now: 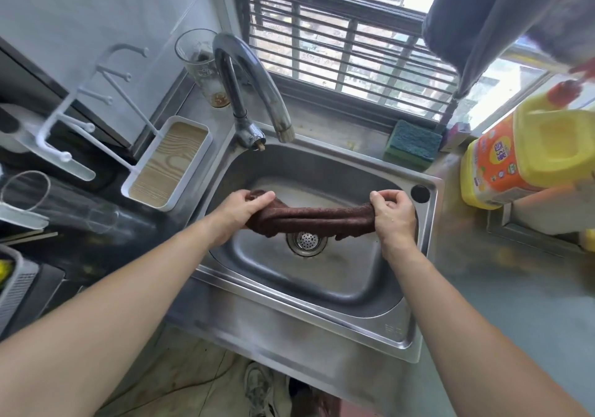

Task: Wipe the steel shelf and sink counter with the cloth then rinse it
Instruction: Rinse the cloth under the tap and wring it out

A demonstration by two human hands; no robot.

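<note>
Brown cloth (309, 220) stretched between both hands, above sink (322, 287)

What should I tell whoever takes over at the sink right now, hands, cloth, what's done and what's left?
Left hand grips one end of the brown cloth; right hand grips the other end.
The cloth is bunched lengthwise and held stretched above the sink basin, over the drain strainer.
No water is visibly running from the faucet.
Whether wiping is finished cannot be told from here.
Probably left: rinse or wring the cloth, then put it away.
</note>
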